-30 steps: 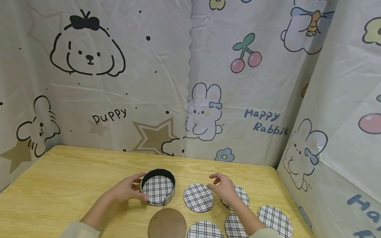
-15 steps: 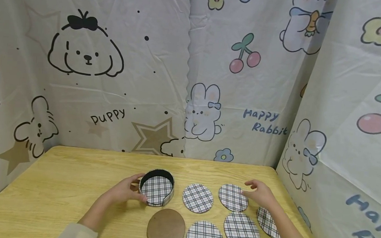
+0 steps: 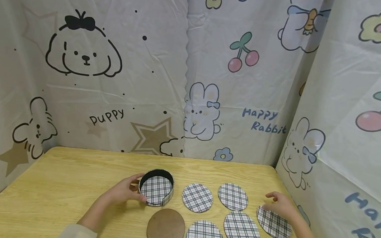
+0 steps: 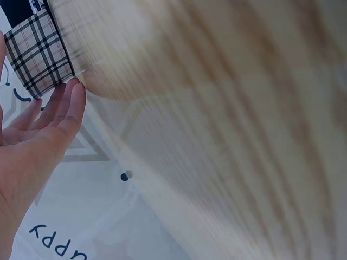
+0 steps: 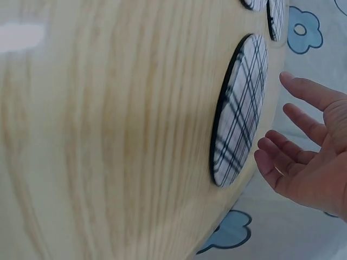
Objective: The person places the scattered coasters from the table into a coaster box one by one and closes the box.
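Note:
My left hand (image 3: 126,190) grips the left side of a round plaid coaster holder (image 3: 169,198), thumb at the front and fingers behind. A plaid coaster lies inside its black-lined wall. In the left wrist view, the fingertips touch the holder's plaid outer side (image 4: 40,54). Over at the far right, my right hand (image 3: 281,205) hovers above a plaid round coaster (image 3: 275,224), partly covering it. The right wrist view has the hand (image 5: 312,143) with loosely bent fingers, apart from that black-edged coaster (image 5: 241,114) and holding nothing.
Several more coasters lie flat on the wooden table (image 3: 77,174): plaid ones at the back middle (image 3: 197,197), back right (image 3: 233,196), front middle (image 3: 205,236) and front right (image 3: 241,230), and a plain brown disc (image 3: 166,228). A printed curtain (image 3: 154,77) hangs behind and at both sides.
My right hand has moved right, from between the two back coasters, past the back right one, to the rightmost coaster. The left hand stays on the holder, and the coasters keep their places.

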### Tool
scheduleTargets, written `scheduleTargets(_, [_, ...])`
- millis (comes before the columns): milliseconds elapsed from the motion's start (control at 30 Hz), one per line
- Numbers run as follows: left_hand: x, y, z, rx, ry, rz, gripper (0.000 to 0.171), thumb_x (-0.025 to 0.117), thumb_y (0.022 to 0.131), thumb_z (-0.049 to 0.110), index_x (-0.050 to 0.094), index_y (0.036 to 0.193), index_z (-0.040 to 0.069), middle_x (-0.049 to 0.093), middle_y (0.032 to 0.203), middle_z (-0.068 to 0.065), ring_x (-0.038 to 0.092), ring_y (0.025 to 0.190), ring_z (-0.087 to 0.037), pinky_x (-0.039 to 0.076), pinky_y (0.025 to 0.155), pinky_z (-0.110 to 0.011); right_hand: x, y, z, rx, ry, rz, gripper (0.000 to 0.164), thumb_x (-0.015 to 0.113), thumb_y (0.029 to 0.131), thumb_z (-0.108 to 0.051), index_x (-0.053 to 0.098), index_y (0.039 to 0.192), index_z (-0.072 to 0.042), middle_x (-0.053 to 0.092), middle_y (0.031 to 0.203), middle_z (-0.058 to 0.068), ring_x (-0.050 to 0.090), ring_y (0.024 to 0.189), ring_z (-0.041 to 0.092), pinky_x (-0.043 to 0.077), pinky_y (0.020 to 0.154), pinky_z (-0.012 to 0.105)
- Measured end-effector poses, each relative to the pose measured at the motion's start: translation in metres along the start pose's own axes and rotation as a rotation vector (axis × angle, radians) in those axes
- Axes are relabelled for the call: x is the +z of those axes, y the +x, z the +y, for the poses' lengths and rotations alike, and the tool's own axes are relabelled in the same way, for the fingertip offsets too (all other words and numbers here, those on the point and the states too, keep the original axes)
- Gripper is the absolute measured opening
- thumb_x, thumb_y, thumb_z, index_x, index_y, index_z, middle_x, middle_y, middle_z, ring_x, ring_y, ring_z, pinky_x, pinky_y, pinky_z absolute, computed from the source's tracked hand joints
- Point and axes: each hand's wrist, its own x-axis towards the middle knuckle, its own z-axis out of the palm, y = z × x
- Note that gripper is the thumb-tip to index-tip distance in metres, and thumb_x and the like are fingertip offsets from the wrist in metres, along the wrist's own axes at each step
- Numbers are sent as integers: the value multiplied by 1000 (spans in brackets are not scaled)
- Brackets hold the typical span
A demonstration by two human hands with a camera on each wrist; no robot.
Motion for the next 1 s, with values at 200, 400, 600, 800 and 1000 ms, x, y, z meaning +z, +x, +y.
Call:
scheduleTargets(200, [-1,0,-1,14,-3,-10,93,81,72,22,26,145,0,43,133,-29,49,118,-46,46,96,-50,-5,-3,15,44,-7,-13,64,73,78,-30,50,123,9,48,119,37,49,107,48,46,83,57])
scheduleTargets(400, [-1,0,-1,23,2,-13,94,81,72,23,26,145,-1,44,132,-30,50,117,-45,46,96,-50,-6,-5,25,45,-61,-30,73,77,73,-39,52,121,10,55,111,31,54,100,41,48,78,52])
scheduleTargets(600, [-1,-1,-1,24,7,-11,95,81,72,24,25,145,-2,44,132,-30,51,116,-45,48,95,-49,-5,-7,28,54,-66,-46,71,76,73,-43,56,116,10,58,109,29,56,98,40,49,79,52])
scheduleTargets(800, [-1,-1,-1,23,5,-13,95,81,73,24,25,145,-1,44,132,-30,51,117,-44,48,95,-49,-4,-6,28,92,-64,-56,73,76,71,-46,58,113,11,60,105,27,58,94,37,49,79,50])
scheduleTargets(1000, [-1,-1,1,27,-1,-15,94,81,73,23,25,145,-2,44,131,-30,51,117,-45,47,95,-49,-4,-5,28,129,-39,-59,77,78,69,-47,56,115,11,60,106,26,57,95,34,48,80,50])
